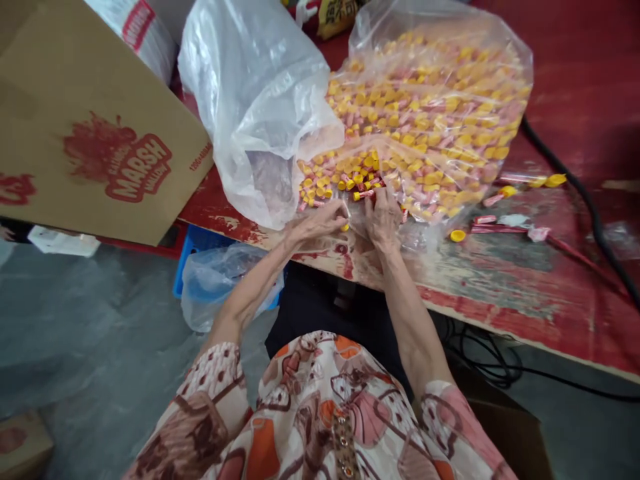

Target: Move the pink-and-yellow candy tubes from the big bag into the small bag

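Observation:
My left hand (323, 221) is pinched closed near the table edge, and a small yellow-capped tube (345, 227) shows at its fingertips. My right hand (384, 217) reaches down at the mouth of a clear plastic bag (517, 73), its thumb and fingers apart. Just beyond its fingertips lies a pink tube with a yellow cap (364, 195). Many similar small pieces (367, 161) spill from the bag onto the table, and more fill the bag. Left of the pile stands a translucent white plastic bag (260, 87), its mouth toward my left hand.
A cardboard box (90, 87) printed "Marsh mallow" stands at the left. Below the table edge is a blue crate (184, 257) with a plastic bag (215, 283). On the right lie a black cable (575, 170), a loose yellow cap (457, 235) and wrapped scraps (539, 232) on the worn red table (575, 287).

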Demonstrator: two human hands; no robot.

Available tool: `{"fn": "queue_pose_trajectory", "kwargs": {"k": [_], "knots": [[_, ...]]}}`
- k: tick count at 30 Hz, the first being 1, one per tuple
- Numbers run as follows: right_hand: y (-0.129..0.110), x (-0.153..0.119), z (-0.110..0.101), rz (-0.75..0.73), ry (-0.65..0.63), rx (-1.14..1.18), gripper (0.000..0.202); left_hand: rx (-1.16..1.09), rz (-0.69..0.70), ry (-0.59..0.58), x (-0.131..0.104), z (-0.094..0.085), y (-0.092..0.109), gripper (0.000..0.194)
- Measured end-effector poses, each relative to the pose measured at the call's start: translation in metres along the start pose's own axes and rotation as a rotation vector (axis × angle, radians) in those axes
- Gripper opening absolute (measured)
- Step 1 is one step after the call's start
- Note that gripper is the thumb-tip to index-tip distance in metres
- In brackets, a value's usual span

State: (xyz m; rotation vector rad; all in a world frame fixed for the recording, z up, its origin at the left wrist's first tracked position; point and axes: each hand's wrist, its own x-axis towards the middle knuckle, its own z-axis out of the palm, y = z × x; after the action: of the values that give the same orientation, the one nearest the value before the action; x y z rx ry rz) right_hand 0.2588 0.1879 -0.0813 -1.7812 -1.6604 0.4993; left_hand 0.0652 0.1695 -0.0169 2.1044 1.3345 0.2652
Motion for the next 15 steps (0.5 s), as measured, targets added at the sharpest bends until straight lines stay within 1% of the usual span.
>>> {"fn": "queue_pose_trajectory", "kwargs": {"k": [2, 4, 6, 8, 9, 11, 12, 13, 15], "knots": [[0.002, -0.006, -0.001, -0.072, 0.049, 0.032, 0.033, 0.019, -0.022, 0.072, -0.008, 0.004, 0.0, 0.021], [0.005, -0.011, -0.003, -0.162, 0.075, 0.069, 0.035, 0.07, -0.015, 0.124, -0.014, 0.013, 0.002, 0.029], [0.006, -0.014, -0.003, -0.234, 0.049, 0.09, 0.034, 0.105, 0.002, 0.102, -0.017, 0.02, 0.005, 0.029], [0.006, -0.015, -0.002, -0.258, 0.052, 0.11, 0.033, 0.111, 0.021, 0.099, -0.017, 0.023, 0.009, 0.027], [0.006, -0.016, -0.002, -0.257, 0.075, 0.123, 0.032, 0.106, 0.022, 0.133, -0.018, 0.024, 0.01, 0.027], [0.007, -0.018, -0.001, -0.248, 0.125, 0.136, 0.031, 0.091, -0.013, 0.256, -0.02, 0.024, 0.011, 0.026], [0.008, -0.02, -0.002, -0.246, 0.123, 0.124, 0.029, 0.077, -0.043, 0.307, -0.021, 0.025, 0.011, 0.025], [0.009, -0.022, -0.002, -0.248, 0.097, 0.101, 0.027, 0.059, -0.07, 0.331, -0.024, 0.026, 0.01, 0.026], [0.011, -0.027, -0.004, -0.26, 0.013, 0.053, 0.023, 0.012, -0.096, 0.301, -0.033, 0.026, 0.007, 0.026]]}}
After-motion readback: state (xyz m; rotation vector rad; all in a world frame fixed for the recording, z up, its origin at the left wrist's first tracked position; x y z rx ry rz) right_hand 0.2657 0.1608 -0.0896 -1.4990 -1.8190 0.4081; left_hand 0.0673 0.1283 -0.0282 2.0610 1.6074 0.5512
